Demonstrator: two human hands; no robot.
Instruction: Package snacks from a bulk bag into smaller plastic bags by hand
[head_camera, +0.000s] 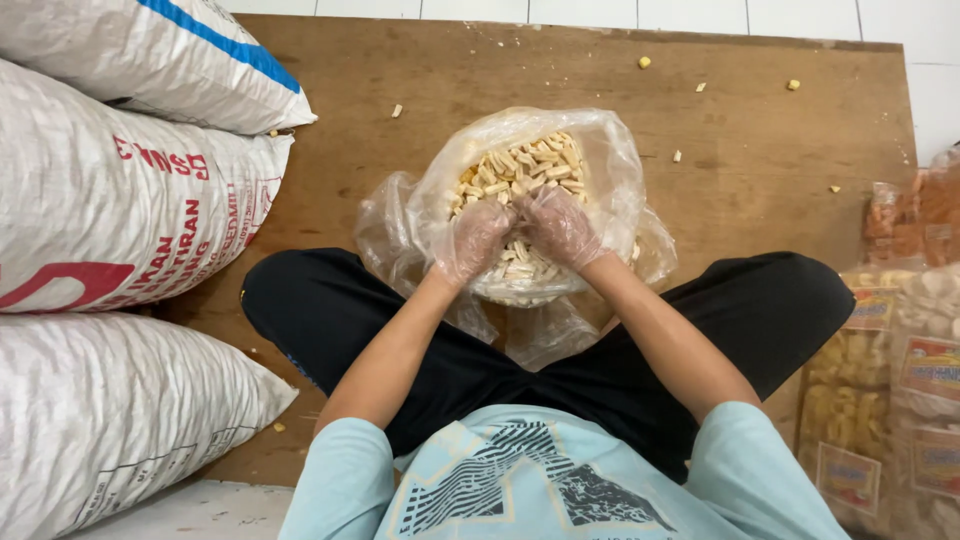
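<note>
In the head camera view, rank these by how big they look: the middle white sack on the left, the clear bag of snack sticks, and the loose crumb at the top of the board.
1. Middle white sack, though it lies nearer the camera's edge, so true size is unsure.
2. Clear bag of snack sticks, with both gloved hands in it.
3. Loose crumb, by far the smallest.

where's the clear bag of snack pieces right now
The clear bag of snack pieces sits centre frame on the wooden board, before the crossed legs, both gloved hands inside.
</note>
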